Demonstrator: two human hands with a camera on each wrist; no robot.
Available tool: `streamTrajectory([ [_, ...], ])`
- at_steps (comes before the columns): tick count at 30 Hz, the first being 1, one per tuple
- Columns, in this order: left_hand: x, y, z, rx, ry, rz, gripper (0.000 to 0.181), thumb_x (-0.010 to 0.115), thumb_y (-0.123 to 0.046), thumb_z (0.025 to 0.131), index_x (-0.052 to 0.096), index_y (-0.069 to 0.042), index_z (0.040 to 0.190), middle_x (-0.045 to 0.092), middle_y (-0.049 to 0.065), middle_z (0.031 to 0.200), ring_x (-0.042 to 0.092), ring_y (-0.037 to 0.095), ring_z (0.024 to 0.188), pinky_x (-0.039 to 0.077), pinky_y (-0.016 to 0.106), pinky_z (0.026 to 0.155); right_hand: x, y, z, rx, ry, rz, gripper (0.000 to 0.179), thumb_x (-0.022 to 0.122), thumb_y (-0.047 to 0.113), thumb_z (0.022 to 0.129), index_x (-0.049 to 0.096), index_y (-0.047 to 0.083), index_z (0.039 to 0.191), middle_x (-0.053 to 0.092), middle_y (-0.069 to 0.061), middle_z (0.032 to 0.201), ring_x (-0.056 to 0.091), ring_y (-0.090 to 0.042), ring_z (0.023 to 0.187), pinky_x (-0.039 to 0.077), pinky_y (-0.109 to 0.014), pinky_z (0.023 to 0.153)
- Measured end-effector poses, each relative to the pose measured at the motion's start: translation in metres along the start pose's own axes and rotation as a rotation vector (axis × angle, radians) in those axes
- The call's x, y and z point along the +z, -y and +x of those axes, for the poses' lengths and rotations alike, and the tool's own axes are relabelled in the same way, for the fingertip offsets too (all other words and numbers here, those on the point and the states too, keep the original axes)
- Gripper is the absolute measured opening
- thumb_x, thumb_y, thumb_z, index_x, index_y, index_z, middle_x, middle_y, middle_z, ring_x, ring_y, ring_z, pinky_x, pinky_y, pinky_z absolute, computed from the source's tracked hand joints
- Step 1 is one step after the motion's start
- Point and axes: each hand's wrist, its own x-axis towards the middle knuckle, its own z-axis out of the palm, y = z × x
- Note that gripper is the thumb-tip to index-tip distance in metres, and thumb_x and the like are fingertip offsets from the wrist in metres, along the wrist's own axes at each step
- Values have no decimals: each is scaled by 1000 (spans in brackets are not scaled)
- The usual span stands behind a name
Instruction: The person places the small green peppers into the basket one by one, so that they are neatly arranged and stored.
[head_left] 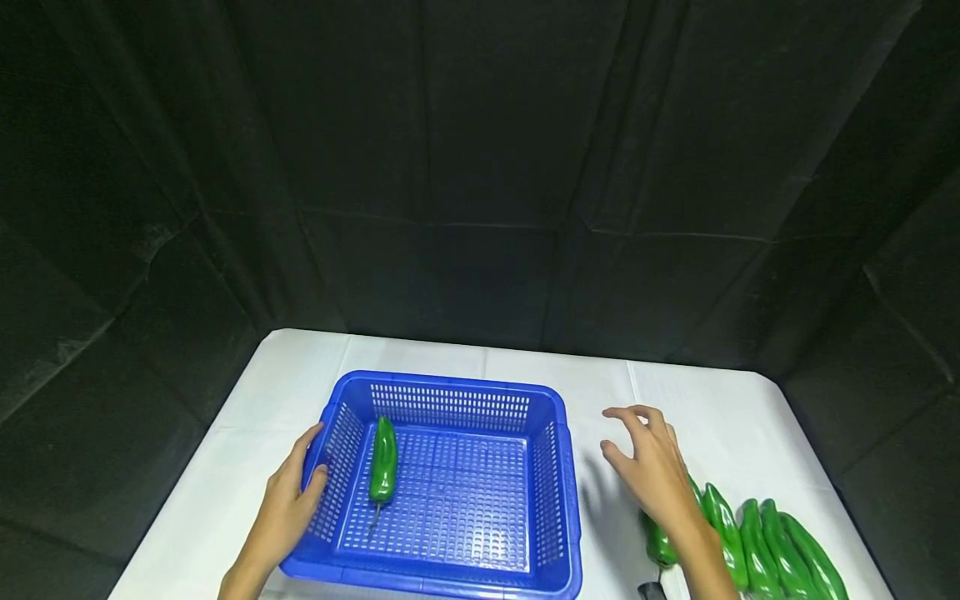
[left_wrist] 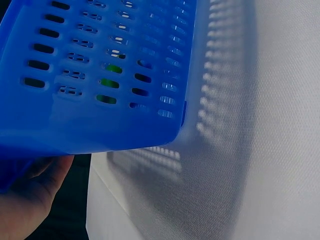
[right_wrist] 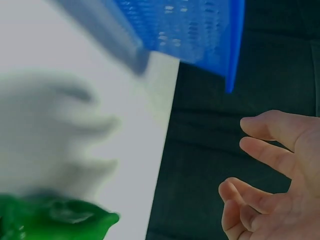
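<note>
My left hand (head_left: 281, 508) grips the left rim of a blue perforated plastic basket (head_left: 457, 382), thumb over the edge. Inside the basket, toward its left side, lies one long green pepper (head_left: 384, 458) with its stem pointing to me. In the left wrist view, green shows through the slots of the basket wall (left_wrist: 75, 122). My right hand (head_left: 651, 462) hovers between the basket and several green peppers (head_left: 761, 554), its fingers loosely bent and apart, nothing between them. The right wrist view shows the same hand (right_wrist: 275, 170) empty, with one pepper's tip (right_wrist: 65, 220) below left.
A white cloth covers the table (head_left: 420, 350), with black fabric (head_left: 480, 167) hung behind and at both sides. The peppers on the right lie side by side, partly hidden by my right forearm. A small black object (head_left: 651, 591) shows by that wrist.
</note>
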Motion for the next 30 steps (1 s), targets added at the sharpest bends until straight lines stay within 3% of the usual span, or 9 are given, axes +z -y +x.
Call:
streamTrajectory([
  [9,0,0,0,12,-8,-4,56,48,-1,101,31,-6,153,41,32,147,53,50,123,47,65,94,-2,-33,-15,81,102,-77,44,68,14,87,60,6,130,42,-30,135,48,-51,110,48,-60,72],
  [18,0,-1,0,2,4,2,56,48,-2,101,29,-5,154,39,32,148,49,51,126,45,64,96,5,-63,-28,161,211,-123,47,73,14,88,58,-2,128,45,-39,125,51,-60,107,47,-67,78],
  [30,0,0,0,16,-5,-4,56,48,-2,101,30,-5,153,40,32,148,49,52,126,44,65,96,16,-76,-35,186,271,-160,50,77,13,84,58,-2,128,45,-40,126,52,-60,106,51,-66,73],
])
